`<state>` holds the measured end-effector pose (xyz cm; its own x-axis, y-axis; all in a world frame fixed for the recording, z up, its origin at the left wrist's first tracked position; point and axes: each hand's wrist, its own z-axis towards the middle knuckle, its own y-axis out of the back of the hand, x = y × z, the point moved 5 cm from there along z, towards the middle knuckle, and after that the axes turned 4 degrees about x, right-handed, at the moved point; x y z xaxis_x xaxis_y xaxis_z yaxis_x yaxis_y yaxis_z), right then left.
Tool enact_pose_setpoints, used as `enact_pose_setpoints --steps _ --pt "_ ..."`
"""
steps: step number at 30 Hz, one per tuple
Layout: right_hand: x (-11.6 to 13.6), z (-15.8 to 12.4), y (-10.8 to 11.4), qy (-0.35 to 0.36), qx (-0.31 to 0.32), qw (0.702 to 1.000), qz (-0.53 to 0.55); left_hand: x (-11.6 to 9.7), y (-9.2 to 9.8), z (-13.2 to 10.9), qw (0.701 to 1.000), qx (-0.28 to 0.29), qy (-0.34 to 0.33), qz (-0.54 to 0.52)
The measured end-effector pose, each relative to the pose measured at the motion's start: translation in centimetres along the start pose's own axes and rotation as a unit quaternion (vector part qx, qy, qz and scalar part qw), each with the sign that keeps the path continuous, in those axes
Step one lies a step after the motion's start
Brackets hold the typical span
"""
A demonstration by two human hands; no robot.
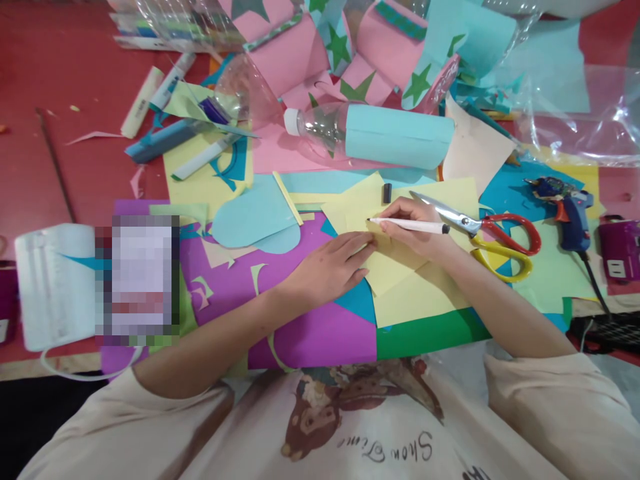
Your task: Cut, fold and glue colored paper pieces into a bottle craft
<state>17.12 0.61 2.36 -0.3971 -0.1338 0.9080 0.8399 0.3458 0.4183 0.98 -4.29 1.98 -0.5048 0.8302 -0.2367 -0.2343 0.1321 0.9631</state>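
My right hand (411,227) is closed around a white marker (417,225) with a black tip, its point over a sheet of yellow paper (425,293). Beside it, my left hand (335,265) lies flat with fingers stretched out, pressing on the paper's left part. A small black cap (387,193) rests just above the marker. Right of my right hand lie scissors (475,227) with one red and one yellow handle. Light blue cut paper (250,217) with rounded ends is left of my left hand.
Across the back lies a plastic bottle (320,128) wrapped in light blue paper, below pink pieces with green stars (295,60). A glue gun (570,207) is at right. Several markers (143,103) lie at upper left, and a white device (56,287) with a cable at left.
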Motion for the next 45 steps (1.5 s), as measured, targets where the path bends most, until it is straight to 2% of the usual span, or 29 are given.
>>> enact_pose_setpoints --steps 7,14,19,45 --pt "0.0 0.0 -0.1 0.003 -0.002 1.000 -0.002 0.1 -0.1 0.0 1.000 0.010 0.008 -0.021" --pt "0.0 0.0 -0.2 -0.001 0.008 1.000 -0.004 0.0 0.0 0.0 1.000 -0.003 -0.002 -0.008" --pt "0.1 0.0 0.0 -0.002 -0.008 1.000 -0.026 0.1 -0.2 -0.1 0.999 0.009 0.006 -0.034" --pt "-0.1 -0.1 1.1 -0.042 -0.069 0.997 -0.021 -0.2 0.4 0.1 1.000 -0.022 -0.007 0.020"
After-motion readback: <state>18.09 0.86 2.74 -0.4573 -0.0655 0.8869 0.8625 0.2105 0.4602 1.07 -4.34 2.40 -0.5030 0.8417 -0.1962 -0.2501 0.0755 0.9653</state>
